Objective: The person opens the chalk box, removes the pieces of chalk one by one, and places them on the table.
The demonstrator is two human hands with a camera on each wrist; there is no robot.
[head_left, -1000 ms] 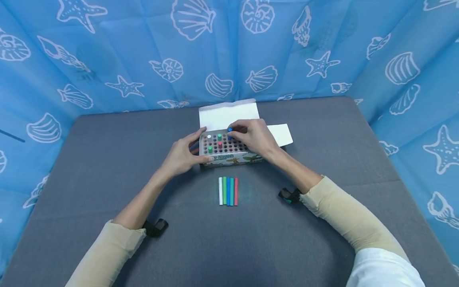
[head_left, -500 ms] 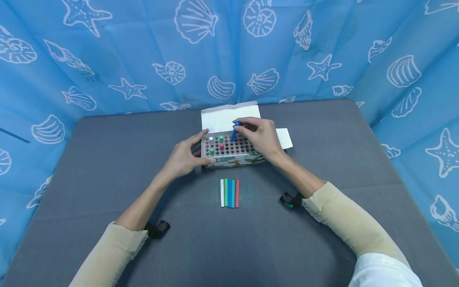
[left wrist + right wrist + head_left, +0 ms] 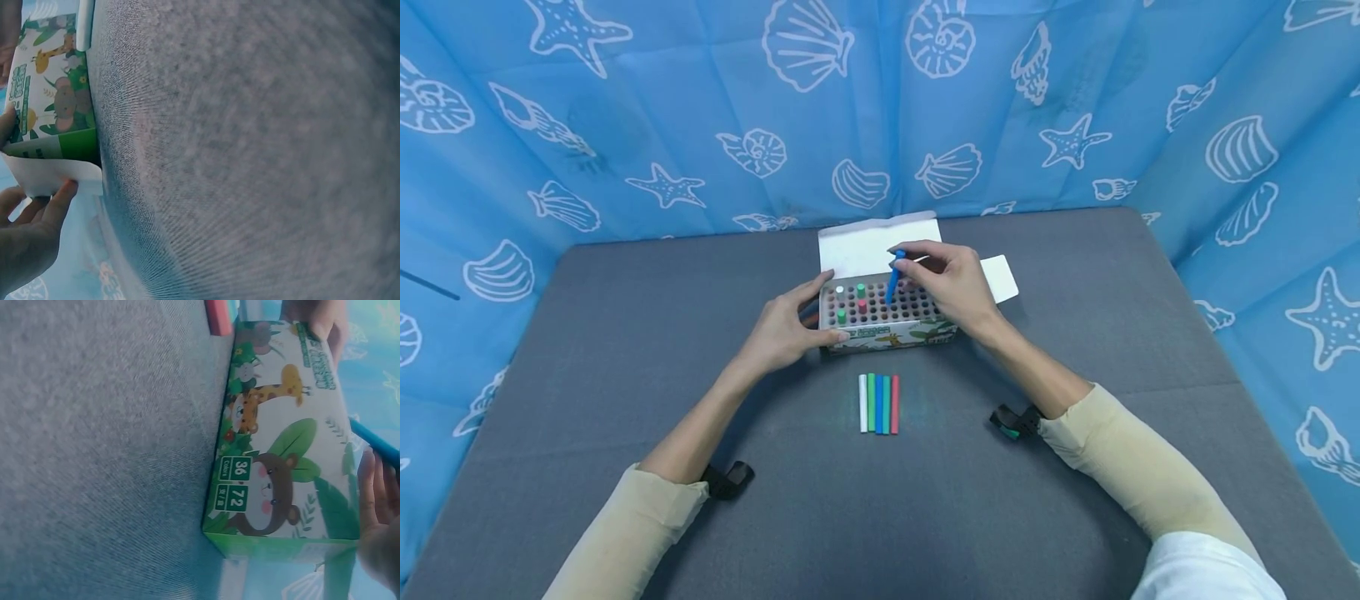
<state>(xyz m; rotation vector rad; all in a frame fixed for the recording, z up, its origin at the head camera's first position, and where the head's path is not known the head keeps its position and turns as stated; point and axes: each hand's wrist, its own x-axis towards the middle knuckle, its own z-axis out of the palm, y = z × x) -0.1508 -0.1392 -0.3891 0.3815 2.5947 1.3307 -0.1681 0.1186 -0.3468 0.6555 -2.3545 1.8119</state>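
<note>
In the head view, my right hand (image 3: 957, 285) pinches the upper end of a blue chalk stick (image 3: 892, 286). The stick slants down, its lower end close over the holes of a patterned cardboard box (image 3: 898, 335). My left hand (image 3: 784, 327) grips the box's left end, thumb on the front face and fingers behind. A white stick (image 3: 840, 290), green sticks and a red stick (image 3: 862, 306) stand in holes at the left. In the left wrist view, fingertips touch a white end flap (image 3: 56, 176). The right wrist view shows animal pictures on the box front (image 3: 269, 444).
A row of white, green, blue, teal and red sticks (image 3: 878, 404) lies on the grey table (image 3: 880, 517) before the box. The lid (image 3: 865, 250) stands open behind, and a side flap (image 3: 998, 278) sticks out right. A blue shell-print curtain (image 3: 700, 108) hangs beyond the table.
The blue stick, low in the back rows a second ago, now shows much more of its length. My right hand has lifted and drifted right with it. My left hand stays on the box.
</note>
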